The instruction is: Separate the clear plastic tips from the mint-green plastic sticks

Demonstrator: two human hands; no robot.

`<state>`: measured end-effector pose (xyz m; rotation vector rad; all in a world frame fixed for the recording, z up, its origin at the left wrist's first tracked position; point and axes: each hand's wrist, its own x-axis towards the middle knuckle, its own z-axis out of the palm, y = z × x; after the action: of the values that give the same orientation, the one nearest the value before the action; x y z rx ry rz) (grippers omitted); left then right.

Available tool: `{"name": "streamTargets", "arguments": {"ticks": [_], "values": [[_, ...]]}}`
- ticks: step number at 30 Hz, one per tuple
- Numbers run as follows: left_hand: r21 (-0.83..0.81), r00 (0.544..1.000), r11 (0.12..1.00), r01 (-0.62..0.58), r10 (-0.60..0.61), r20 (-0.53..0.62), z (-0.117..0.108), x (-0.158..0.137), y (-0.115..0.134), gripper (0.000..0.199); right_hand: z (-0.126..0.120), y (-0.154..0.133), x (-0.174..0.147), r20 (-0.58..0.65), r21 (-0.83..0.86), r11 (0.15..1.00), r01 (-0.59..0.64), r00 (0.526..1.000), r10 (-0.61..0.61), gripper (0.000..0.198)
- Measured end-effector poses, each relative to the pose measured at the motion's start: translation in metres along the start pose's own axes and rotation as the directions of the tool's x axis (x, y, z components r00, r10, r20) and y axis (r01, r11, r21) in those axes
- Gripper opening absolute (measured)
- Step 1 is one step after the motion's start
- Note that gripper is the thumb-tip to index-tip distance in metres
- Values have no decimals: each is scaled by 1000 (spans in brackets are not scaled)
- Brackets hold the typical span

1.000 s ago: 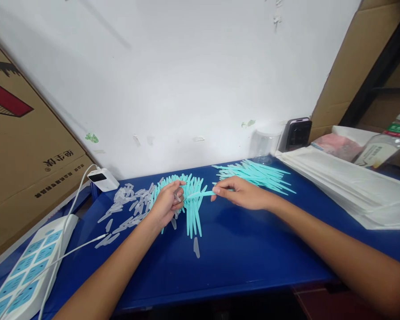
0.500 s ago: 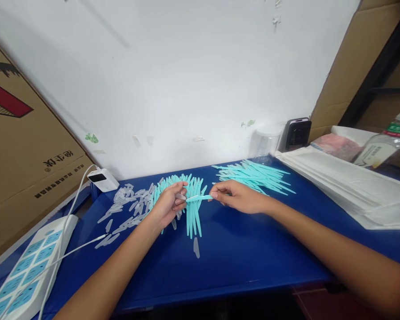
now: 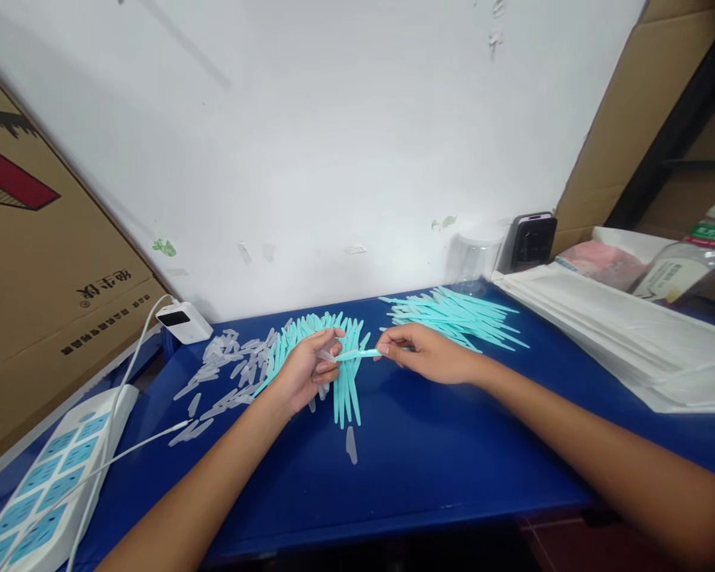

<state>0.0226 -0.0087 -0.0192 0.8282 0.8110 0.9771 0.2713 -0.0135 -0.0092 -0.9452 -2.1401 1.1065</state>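
Observation:
My right hand (image 3: 420,351) pinches the handle end of a teal eyebrow razor (image 3: 369,353), its blade end pointing left. In my left hand (image 3: 307,367) is a translucent blade cover (image 3: 326,357), held between the fingers and meeting the razor's tip. Whether the tip sits inside the cover I cannot tell. Under and behind the left hand lies a pile of teal razors (image 3: 346,389), partly hidden by it. Loose clear covers (image 3: 220,349) are scattered left of that hand, and a single cover (image 3: 351,445) lies nearer the table's front edge.
A second heap of teal razors (image 3: 458,316) lies at the back right of the blue table (image 3: 453,469). White sleeves (image 3: 620,326) and a bottle (image 3: 685,262) stand to the right. A power strip (image 3: 53,485), cable and white power bank (image 3: 184,322) occupy the left.
My left hand and the cover have shifted slightly right, closing toward the razor. The right hand has hardly moved and keeps its pinch.

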Motion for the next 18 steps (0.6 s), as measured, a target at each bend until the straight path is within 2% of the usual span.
{"name": "streamTargets", "arguments": {"ticks": [5,8,15,18], "values": [[40,999,999,-7,9,-48,-2,2,-2,15,-2,-13,-4,75,51,999,-10,997,6,35],[69,999,998,-1,4,-37,-2,2,-3,18,-2,-15,-4,86,52,999,-6,996,1,33],[75,1000,997,11,-12,5,-3,2,-4,25,1,-9,-1,61,45,998,32,998,-35,30],[71,998,996,52,-55,39,-2,0,-4,32,1,-7,0,-8,22,999,47,999,-47,32]]}}
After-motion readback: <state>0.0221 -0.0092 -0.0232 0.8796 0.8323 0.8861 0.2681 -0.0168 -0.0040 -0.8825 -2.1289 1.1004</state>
